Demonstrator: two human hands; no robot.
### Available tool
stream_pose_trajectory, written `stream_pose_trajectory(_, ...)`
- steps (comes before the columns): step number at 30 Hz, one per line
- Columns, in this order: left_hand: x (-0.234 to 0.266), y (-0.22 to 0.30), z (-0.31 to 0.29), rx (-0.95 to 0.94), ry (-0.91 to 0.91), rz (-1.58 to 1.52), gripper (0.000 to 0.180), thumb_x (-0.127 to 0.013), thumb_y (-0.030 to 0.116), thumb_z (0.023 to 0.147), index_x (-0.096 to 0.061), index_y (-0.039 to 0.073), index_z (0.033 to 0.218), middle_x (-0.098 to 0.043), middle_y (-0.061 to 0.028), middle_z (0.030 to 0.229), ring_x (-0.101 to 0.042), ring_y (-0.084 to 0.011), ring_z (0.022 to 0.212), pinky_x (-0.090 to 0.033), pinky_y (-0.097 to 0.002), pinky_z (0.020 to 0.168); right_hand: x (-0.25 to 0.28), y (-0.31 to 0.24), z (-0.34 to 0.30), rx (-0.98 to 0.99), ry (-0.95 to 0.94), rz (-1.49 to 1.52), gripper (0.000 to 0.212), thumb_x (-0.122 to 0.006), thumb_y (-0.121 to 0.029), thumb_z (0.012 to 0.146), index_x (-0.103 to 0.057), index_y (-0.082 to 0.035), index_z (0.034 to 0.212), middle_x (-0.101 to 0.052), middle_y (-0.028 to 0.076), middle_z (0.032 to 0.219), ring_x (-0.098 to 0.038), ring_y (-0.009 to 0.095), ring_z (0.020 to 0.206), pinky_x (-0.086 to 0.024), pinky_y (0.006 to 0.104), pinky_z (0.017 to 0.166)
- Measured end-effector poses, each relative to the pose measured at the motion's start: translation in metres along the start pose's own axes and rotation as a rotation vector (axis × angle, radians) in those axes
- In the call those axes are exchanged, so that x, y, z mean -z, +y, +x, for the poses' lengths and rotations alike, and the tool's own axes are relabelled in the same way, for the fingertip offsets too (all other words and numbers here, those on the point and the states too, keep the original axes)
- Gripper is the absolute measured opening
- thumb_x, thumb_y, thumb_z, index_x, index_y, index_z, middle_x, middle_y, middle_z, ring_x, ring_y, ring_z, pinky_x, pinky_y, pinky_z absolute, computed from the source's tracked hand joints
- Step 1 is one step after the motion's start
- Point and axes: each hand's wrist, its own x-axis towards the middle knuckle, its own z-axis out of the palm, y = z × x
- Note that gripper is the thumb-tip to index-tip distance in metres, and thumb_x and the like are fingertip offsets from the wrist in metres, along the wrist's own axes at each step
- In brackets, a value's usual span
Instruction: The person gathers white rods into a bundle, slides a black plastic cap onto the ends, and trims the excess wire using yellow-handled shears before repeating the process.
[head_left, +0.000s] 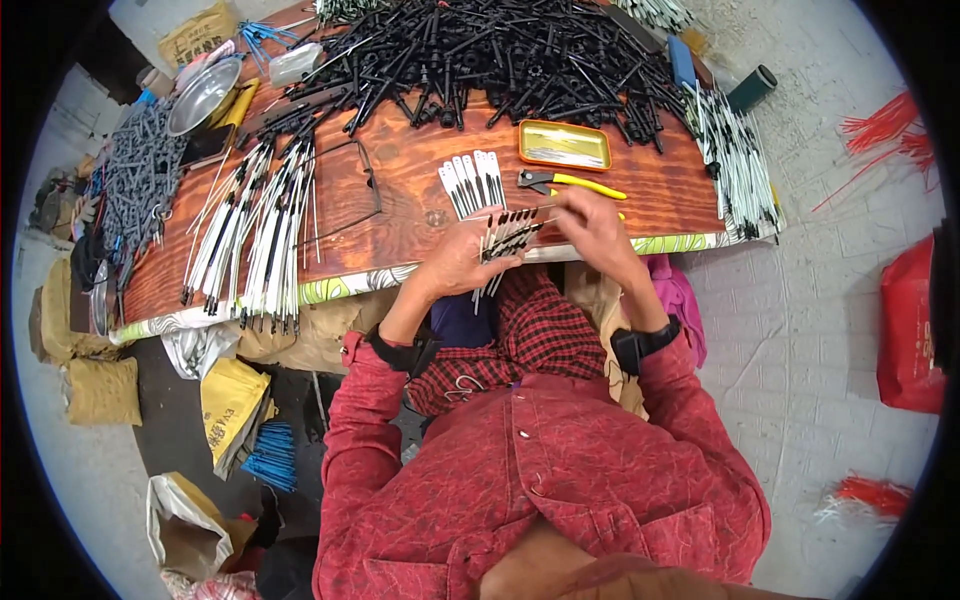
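Near the table's front edge, my left hand (458, 262) is closed around a fanned bundle of thin white sticks with black fittings (510, 236). Close by on the right, my right hand (600, 236) pinches at the bundle's right end; what lies between its fingertips is too small to make out. Just beyond the bundle lie several white strips with black middles (472, 180). Pliers with yellow handles (585, 184) rest behind my right hand, and past them sits a yellow tray (565, 126) of thin silvery pins.
A large heap of black plastic stems (500, 60) covers the far side. White sticks with black parts (265, 235) lie left, beside glasses (372, 180). More pale sticks (735, 165) overhang the right edge. Grey pieces (140, 165) and a metal bowl (205, 95) stand far left.
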Motion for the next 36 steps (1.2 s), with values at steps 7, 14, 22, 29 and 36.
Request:
stream_pose_trajectory(7,0.005,-0.002,-0.002,-0.077,0.018,0.156,0.041,-0.074,0.016,0.086,-0.063,0.007,0.125,-0.06,-0.0134,0.128,-0.053,-0.0318,0.126,-0.041,-0.0428,0.108,-0.007,0.022,0.023,0.22,0.22,-0.466,0.035,-0.068,-0.011,0.086,-0.064,-0.01,0.12,-0.062,0.011,0.11,-0.056,0.033,0.105,-0.046,0.0407,0.092)
stream_pose_trajectory(14,-0.008,-0.002,-0.015,-0.066,0.062,0.195,0.047,-0.075,0.021,0.084,-0.063,0.008,0.127,-0.065,-0.0138,0.121,-0.057,-0.0367,0.118,-0.043,-0.0449,0.105,0.005,0.028,-0.019,0.249,0.152,-0.443,0.042,-0.071,-0.015,0.082,-0.064,-0.015,0.123,-0.063,0.009,0.114,-0.057,0.032,0.105,-0.047,0.041,0.09)
stream_pose_trajectory(22,-0.016,0.022,0.021,0.134,-0.125,-0.065,0.025,-0.072,0.005,0.084,-0.064,0.003,0.108,-0.068,-0.005,0.101,-0.063,-0.0212,0.106,-0.042,-0.0374,0.103,0.069,0.064,-0.053,0.181,0.254,-0.482,0.036,-0.072,-0.015,0.081,-0.067,-0.014,0.117,-0.063,0.005,0.113,-0.059,0.03,0.1,-0.048,0.0397,0.085)
stream_pose_trajectory(29,-0.029,0.043,0.046,0.138,-0.114,-0.037,0.027,-0.072,0.006,0.082,-0.069,0.004,0.109,-0.067,-0.0042,0.098,-0.06,-0.026,0.112,-0.043,-0.0405,0.101,0.117,0.098,-0.056,0.084,0.41,-0.591,0.03,-0.072,-0.013,0.081,-0.069,-0.01,0.11,-0.064,0.005,0.111,-0.059,0.029,0.098,-0.049,0.0395,0.082)
stream_pose_trajectory(36,-0.029,0.028,0.043,0.024,-0.198,0.17,0.032,-0.073,0.007,0.082,-0.068,0.006,0.114,-0.068,-0.0032,0.101,-0.059,-0.0259,0.113,-0.041,-0.0414,0.103,0.074,0.062,-0.032,0.224,0.415,-0.427,0.024,-0.07,-0.012,0.082,-0.069,-0.007,0.105,-0.066,0.007,0.102,-0.062,0.03,0.097,-0.05,0.0394,0.082)
